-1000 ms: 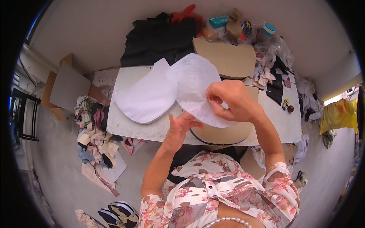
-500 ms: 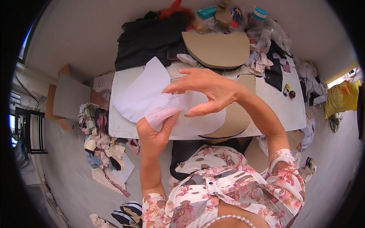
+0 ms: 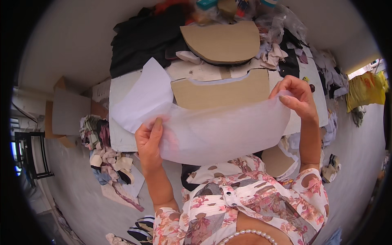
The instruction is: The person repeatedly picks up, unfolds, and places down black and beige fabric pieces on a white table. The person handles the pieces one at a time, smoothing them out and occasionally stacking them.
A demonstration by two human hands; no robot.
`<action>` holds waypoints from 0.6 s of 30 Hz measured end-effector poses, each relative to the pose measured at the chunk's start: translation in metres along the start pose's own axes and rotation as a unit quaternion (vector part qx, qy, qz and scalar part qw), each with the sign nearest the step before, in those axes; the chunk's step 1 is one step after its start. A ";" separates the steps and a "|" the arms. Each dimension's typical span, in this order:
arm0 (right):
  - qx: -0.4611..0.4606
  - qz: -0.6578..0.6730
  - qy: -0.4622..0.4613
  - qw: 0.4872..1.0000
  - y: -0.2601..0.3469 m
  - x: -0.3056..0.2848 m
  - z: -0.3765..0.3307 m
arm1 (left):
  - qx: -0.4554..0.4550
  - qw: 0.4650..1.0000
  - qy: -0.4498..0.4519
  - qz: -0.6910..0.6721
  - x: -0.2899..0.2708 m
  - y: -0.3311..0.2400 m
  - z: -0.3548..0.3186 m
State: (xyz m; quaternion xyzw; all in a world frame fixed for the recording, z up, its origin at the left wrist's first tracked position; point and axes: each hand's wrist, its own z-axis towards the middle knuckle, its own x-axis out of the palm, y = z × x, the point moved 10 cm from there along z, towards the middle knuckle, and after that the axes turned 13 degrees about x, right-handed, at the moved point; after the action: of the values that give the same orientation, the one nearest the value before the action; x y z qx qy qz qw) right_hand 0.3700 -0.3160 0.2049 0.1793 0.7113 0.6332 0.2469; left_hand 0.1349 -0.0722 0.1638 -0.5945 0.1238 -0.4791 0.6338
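A thin, see-through white sheet [image 3: 220,132] with curved edges is stretched between my hands, above the table's near edge. My left hand [image 3: 149,141] pinches its left end, thumb on top. The upper right corner is gripped by the fingers of my right hand [image 3: 296,96]. Behind the sheet, a tan cardboard pattern piece [image 3: 228,92] with a curved cutout lies on the white table [image 3: 122,136], partly covered. Left of it rests a white piece [image 3: 143,96] with a pointed top, overlapped by the held sheet.
At the back stand a half-round cardboard piece [image 3: 224,43] on a stack and a pile of black fabric [image 3: 143,41]. Fabric scraps [image 3: 273,55] and clear plastic [image 3: 279,20] crowd the back right. More scraps [image 3: 110,157] heap beside the table on the left; a yellow bag [image 3: 365,92] is at right.
My right hand has moved right and taken hold of the sheet's other end. The sheet, bunched and blurred before, is now spread wide. The whole view has shifted slightly.
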 end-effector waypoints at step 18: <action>0.070 -0.117 -0.135 0.981 -0.099 -0.047 0.051 | 0.047 0.902 -0.053 0.426 -0.042 0.099 0.057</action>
State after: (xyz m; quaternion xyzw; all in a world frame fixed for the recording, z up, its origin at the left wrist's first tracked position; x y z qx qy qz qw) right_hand 0.4436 -0.3152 0.1086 0.1957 0.7301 0.5186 0.3996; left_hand 0.2003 -0.0208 0.0751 -0.4790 0.3088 -0.1359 0.8104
